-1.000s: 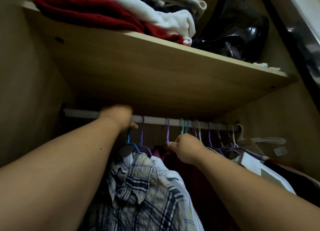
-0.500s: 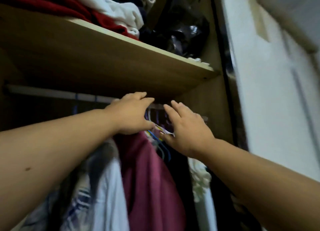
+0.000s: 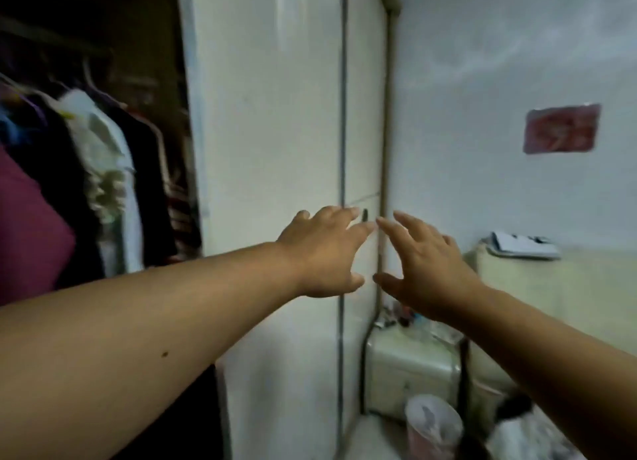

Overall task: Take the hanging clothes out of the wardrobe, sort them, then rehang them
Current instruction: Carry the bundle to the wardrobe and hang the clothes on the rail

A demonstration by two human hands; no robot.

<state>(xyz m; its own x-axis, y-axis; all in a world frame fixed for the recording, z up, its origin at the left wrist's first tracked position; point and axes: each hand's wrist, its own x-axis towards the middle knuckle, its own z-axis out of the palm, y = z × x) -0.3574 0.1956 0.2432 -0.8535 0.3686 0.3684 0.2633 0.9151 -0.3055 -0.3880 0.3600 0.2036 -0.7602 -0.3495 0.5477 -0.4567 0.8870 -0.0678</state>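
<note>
The open wardrobe shows at the far left, with hanging clothes inside: a maroon garment, a white ruffled blouse and dark garments beside it. My left hand and my right hand are stretched out side by side in front of the white wardrobe door, well to the right of the clothes. Both hands have spread, relaxed fingers and hold nothing. The view is blurred.
A pale bedside cabinet stands by the wardrobe's right end, with a small lined bin in front of it. A cream headboard with white items on top runs along the right wall, under a red sticker.
My view has swung right, away from the hanging rail. Both hands have left the hangers and clothes and now hover empty before the closed door.
</note>
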